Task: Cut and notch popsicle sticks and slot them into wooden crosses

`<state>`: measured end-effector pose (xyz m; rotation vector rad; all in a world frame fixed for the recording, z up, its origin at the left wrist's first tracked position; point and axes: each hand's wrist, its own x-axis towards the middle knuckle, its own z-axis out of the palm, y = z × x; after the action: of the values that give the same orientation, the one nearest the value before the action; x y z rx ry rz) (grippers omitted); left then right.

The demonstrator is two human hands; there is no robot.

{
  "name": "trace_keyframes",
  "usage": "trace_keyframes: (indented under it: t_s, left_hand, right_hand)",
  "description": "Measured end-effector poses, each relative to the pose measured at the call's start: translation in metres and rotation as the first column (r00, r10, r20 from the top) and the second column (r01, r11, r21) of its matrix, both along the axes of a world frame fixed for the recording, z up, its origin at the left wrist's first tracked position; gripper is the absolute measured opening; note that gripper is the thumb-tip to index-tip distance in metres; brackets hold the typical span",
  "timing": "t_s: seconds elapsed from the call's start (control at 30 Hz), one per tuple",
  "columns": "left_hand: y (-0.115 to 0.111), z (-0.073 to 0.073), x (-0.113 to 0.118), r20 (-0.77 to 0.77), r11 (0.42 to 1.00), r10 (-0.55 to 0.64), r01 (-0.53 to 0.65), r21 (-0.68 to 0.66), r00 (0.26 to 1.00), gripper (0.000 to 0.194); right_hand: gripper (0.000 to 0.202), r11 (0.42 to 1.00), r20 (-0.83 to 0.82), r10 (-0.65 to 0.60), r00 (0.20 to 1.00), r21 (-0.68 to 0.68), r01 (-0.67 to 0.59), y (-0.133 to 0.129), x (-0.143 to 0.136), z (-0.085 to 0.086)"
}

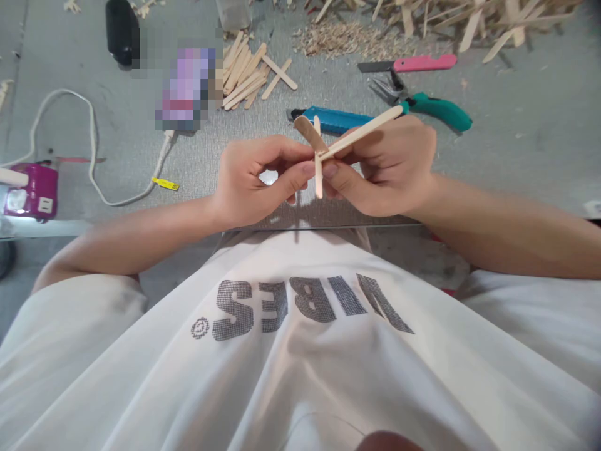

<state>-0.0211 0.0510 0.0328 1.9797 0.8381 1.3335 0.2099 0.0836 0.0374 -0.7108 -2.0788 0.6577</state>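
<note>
Between my fingertips is a small craft-stick model [364, 131], made of a long pale stick with shorter pieces crossing at one end. One short piece is browner and sticks up toward the far left. My left hand [263, 181] is closed, thumb and fingers pinching the joined end from the left. On the other side my right hand [387, 169] is closed too, its thumb and curled fingers gripping the model near the joint, below the long stick. The model is held above the table's near edge. Just beyond my hands lies a blue utility knife [335, 119], partly covered by the model and my right hand.
Teal-handled pliers [439, 111] and a pink-handled cutter [422, 63] lie beyond my right hand. Loose craft sticks [244, 72], wood shavings [347, 39] and assembled stick pieces [488, 25] spread farther back. At left are a phone [188, 88], white cable [94, 150] and purple adapter [35, 188].
</note>
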Motion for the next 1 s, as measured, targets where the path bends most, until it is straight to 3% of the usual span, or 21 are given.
trace_keyframes:
  t_s: [0.23,0.5,0.63,0.73,0.87,1.0]
  left_hand:
    - [0.008,-0.006,0.0,0.017,0.997,-0.035,0.036,-0.061,0.999,0.063]
    - [0.009,0.001,0.003,0.118,0.996,-0.008,0.018,-0.082,0.993,0.058]
    - [0.011,0.002,0.004,0.133,0.986,-0.013,0.035,-0.163,0.991,0.059]
    - [0.012,0.004,0.004,0.158,0.965,-0.062,0.099,-0.241,0.986,0.055]
    - [0.014,0.008,0.003,0.217,0.918,-0.04,0.122,-0.378,0.975,0.049]
    - [0.025,0.007,-0.003,0.321,0.872,-0.038,0.188,-0.452,0.946,0.046]
  right_hand:
    - [0.056,0.999,-0.052,0.029,0.998,-0.031,-0.031,-0.006,-0.004,0.007]
    - [0.054,0.945,-0.229,0.008,0.973,-0.318,-0.083,-0.008,-0.014,0.003]
    - [0.056,0.931,-0.277,0.02,0.961,-0.345,-0.118,-0.007,-0.016,0.004]
    - [0.053,0.93,-0.276,0.034,0.961,-0.343,-0.131,-0.008,-0.016,0.011]
    - [0.05,0.875,-0.212,0.019,0.977,-0.47,-0.119,-0.011,-0.014,0.021]
    - [0.051,0.848,-0.248,0.016,0.969,-0.51,-0.145,-0.011,-0.013,0.023]
